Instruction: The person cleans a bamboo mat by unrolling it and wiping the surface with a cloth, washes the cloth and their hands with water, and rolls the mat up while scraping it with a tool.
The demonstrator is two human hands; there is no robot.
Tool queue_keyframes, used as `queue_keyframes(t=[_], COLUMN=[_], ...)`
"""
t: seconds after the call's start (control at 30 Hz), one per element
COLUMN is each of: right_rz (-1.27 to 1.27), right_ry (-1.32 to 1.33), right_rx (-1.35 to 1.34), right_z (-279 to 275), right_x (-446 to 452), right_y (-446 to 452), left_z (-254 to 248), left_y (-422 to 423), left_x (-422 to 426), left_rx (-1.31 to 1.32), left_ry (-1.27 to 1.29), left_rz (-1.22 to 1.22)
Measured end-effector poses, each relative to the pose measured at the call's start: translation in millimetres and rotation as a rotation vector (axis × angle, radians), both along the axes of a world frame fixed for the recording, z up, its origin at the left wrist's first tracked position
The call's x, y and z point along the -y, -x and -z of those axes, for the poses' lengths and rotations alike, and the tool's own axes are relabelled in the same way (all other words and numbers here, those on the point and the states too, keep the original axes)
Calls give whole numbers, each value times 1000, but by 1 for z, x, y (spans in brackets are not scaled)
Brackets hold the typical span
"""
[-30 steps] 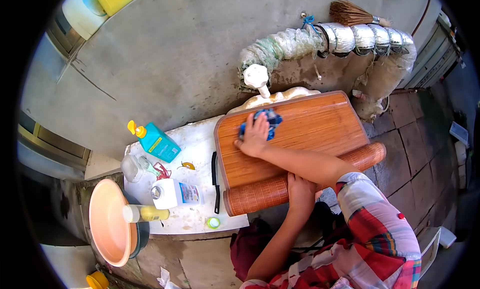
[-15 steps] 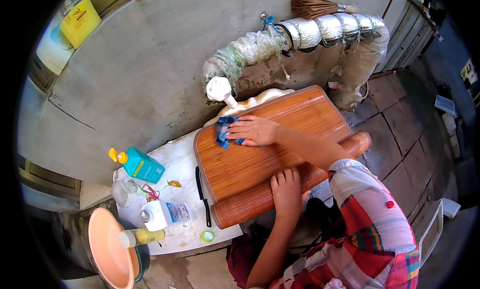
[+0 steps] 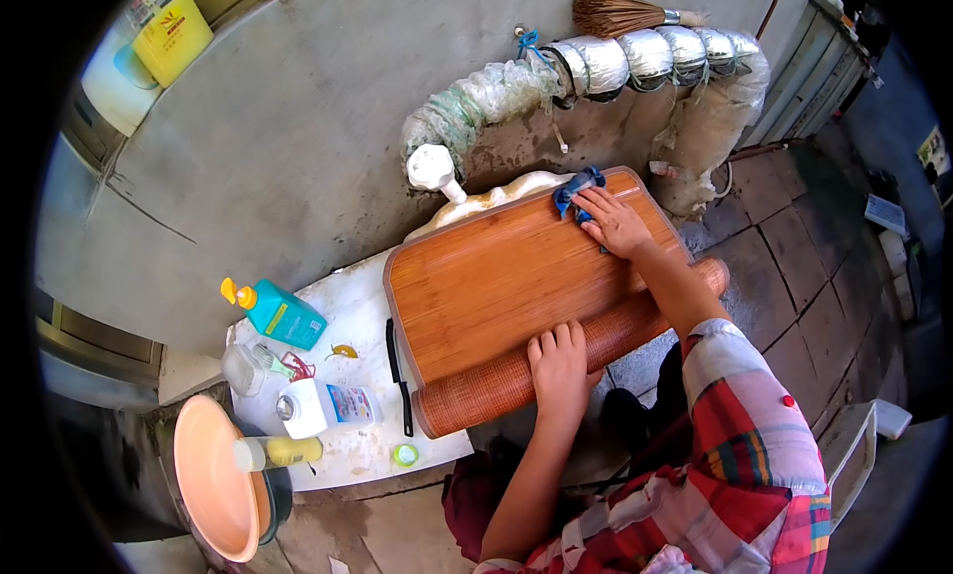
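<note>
A bamboo mat (image 3: 486,281) with a pale edge lies partly unrolled, its near side rolled into a thick tube. My left hand (image 3: 559,371) has its fingers curled over that roll, the thumb side hidden. Near the mat's far right corner, my right hand (image 3: 617,223) presses a crumpled blue checked cloth (image 3: 579,189) against the brown surface. The fingers lie over the cloth, which sticks out past their tips.
Left of the mat, a white board (image 3: 347,376) carries a knife (image 3: 400,381), a teal pump bottle (image 3: 283,316), a white bottle (image 3: 323,405) and a green-lidded item (image 3: 404,455). A peach basin (image 3: 213,475) stands lower left. Behind are a wrapped pipe (image 3: 496,103), a white valve handle (image 3: 432,167) and a brush (image 3: 615,14).
My right hand has slid the cloth from the mat's left part to its far right corner. My left hand stays on the roll, with little shift.
</note>
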State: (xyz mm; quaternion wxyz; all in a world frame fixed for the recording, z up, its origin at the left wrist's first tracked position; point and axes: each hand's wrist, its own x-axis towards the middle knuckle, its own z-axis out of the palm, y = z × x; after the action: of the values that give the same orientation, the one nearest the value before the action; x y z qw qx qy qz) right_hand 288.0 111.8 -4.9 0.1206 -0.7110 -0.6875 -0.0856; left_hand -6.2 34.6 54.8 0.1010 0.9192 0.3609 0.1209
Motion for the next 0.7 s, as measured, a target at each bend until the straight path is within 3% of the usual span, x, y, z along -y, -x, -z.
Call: queue_keyframes(t=[0.1, 0.17, 0.2, 0.4, 0.6, 0.67, 0.7], right_rz=[274, 688, 761, 865, 180, -211, -241], right_ry=[-126, 157, 290, 470, 604, 621, 647], right_rx=[-93, -249, -224, -81, -119, -381, -471], right_z=[20, 21, 14, 10, -52, -13, -16], right_x=[15, 26, 31, 60, 39, 15, 4], right_y=[-34, -60, -66, -44, 89, 111, 129], left_z=[3, 4, 3, 6, 5, 3, 0], left_y=[0, 1, 1, -5, -5, -3, -2], left_x=[1, -1, -2, -5, -7, -6, -6], left_rx=[19, 25, 31, 10, 119, 210, 228], left_ry=[-7, -16, -24, 7, 50, -26, -18], left_rz=[1, -7, -5, -29, -20, -2, -60])
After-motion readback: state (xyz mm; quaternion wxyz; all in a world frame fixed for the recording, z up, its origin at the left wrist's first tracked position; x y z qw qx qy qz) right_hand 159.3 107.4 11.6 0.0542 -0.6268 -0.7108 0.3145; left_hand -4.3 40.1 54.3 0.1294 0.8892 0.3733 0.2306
